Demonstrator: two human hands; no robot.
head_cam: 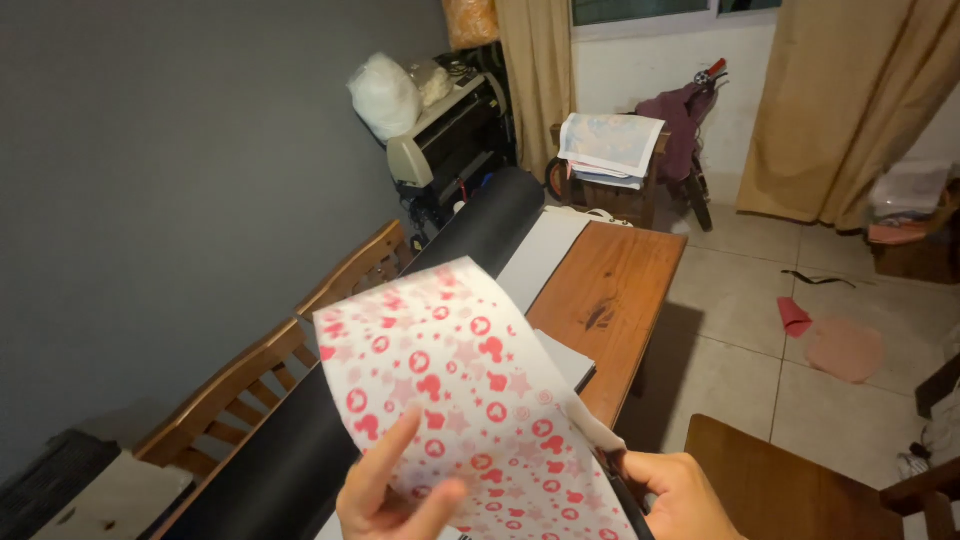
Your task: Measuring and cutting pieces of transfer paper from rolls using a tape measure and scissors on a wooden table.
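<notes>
the left hand (385, 495) is pinched on the near edge of a white sheet printed with red stars and circles (455, 385), thumb lying on top of the pattern and the other fingers out of sight underneath. the right hand (680, 495) is curled shut at the sheet's right edge, where a thin white layer (590, 425) seems to be lifting off the printed one; something dark and slim shows at its fingers, too hidden to name. the sheet is held up in the air, bowed, above a wooden table (625, 280) that carries a long black roll (480, 235) and a pale flat sheet (545, 255). wooden chairs (355, 270) stand along the grey wall on the left, and a cutting machine (450, 140) sits at the far end. if the layers are being separated, it would go best with the left grip firm and close to the corner, and the right hand pulling low and evenly along the edge, so the paper neither creases nor tears.
</notes>
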